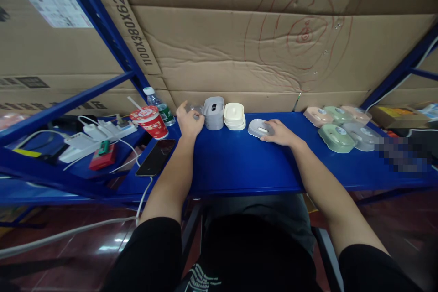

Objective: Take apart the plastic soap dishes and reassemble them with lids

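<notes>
My right hand (pixel 281 132) grips the right side of a grey oval plastic case (pixel 256 128) with a slot in its top, which lies on the blue table (pixel 236 164). At the far left of the work area, my left hand (pixel 189 121) has curled fingers beside some clear plastic pieces (pixel 195 107); what its fingertips pinch is hard to make out. Just right of that hand stands a stack of grey plastic parts (pixel 214 121) with a dark slot on top. Next to it is a stack of cream square plastic parts (pixel 234 117).
Several pink, green and grey plastic cases (pixel 337 138) sit at the right. On the left are a red paper cup (pixel 152 121) with a straw, a water bottle (pixel 160 105), a phone (pixel 156 157) and a power strip (pixel 97 139). Cardboard (pixel 212 54) walls the back.
</notes>
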The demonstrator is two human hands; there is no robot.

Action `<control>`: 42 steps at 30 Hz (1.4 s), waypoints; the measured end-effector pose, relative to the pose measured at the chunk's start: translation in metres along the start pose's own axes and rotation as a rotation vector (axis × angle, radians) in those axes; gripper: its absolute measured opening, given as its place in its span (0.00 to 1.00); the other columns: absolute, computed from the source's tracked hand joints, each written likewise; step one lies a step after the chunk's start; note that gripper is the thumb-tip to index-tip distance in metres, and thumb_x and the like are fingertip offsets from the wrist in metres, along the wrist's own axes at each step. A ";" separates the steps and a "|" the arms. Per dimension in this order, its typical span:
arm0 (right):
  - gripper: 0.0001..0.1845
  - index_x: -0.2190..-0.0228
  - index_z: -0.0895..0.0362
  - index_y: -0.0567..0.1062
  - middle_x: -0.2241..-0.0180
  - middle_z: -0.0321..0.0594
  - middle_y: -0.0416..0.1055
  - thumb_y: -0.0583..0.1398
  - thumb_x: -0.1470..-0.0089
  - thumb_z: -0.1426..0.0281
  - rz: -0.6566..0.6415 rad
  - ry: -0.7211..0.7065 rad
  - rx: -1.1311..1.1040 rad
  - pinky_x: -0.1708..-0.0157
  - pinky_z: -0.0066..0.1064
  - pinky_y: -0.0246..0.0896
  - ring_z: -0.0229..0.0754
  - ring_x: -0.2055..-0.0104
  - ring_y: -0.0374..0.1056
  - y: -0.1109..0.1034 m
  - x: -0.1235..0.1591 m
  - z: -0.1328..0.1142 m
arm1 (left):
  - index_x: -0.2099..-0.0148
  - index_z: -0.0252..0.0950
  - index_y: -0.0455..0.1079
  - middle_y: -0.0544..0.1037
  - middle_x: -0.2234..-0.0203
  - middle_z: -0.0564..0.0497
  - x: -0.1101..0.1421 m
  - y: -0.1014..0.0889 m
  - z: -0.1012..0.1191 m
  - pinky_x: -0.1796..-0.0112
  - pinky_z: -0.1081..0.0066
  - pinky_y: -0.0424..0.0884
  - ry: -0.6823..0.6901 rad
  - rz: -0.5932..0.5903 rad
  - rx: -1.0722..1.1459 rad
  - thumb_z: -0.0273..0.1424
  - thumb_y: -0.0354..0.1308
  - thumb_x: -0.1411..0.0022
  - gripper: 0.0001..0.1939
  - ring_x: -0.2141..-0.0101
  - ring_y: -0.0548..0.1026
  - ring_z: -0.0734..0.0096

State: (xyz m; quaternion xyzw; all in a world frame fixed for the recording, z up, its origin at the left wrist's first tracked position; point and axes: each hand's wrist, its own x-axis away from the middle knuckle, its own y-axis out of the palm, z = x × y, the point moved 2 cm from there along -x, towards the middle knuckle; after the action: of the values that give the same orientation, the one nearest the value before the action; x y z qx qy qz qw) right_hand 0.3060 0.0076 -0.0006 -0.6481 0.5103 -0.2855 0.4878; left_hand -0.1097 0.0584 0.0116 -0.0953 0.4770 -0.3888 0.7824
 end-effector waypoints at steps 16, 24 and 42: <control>0.55 0.27 0.58 0.63 0.27 0.58 0.63 0.73 0.48 0.53 0.014 -0.001 -0.056 0.27 0.58 0.58 0.65 0.25 0.60 -0.008 0.002 -0.002 | 0.56 0.36 0.76 0.70 0.34 0.40 0.000 -0.004 0.009 0.28 0.42 0.55 -0.142 0.107 0.003 0.31 0.65 0.31 0.04 0.31 0.64 0.44; 0.56 0.28 0.51 0.66 0.30 0.53 0.66 0.75 0.53 0.55 -0.117 -0.108 -0.080 0.27 0.63 0.58 0.68 0.26 0.61 -0.017 -0.004 0.002 | 0.53 0.39 0.76 0.73 0.36 0.44 0.019 -0.012 0.071 0.31 0.43 0.59 0.217 0.077 0.015 0.34 0.63 0.32 0.07 0.32 0.67 0.46; 0.42 0.31 0.45 0.67 0.38 0.51 0.73 0.68 0.40 0.45 0.195 -0.409 -0.418 0.37 0.61 0.71 0.63 0.36 0.72 0.012 0.018 -0.008 | 0.26 0.38 0.62 0.68 0.28 0.33 0.092 0.036 0.116 0.31 0.44 0.66 0.604 -0.843 0.293 0.56 0.67 0.32 0.43 0.29 0.67 0.41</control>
State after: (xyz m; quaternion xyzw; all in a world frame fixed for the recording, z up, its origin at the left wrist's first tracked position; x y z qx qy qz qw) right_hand 0.3002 -0.0119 -0.0116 -0.7265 0.5088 0.0102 0.4618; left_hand 0.0270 -0.0068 -0.0076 -0.0524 0.5420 -0.7417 0.3915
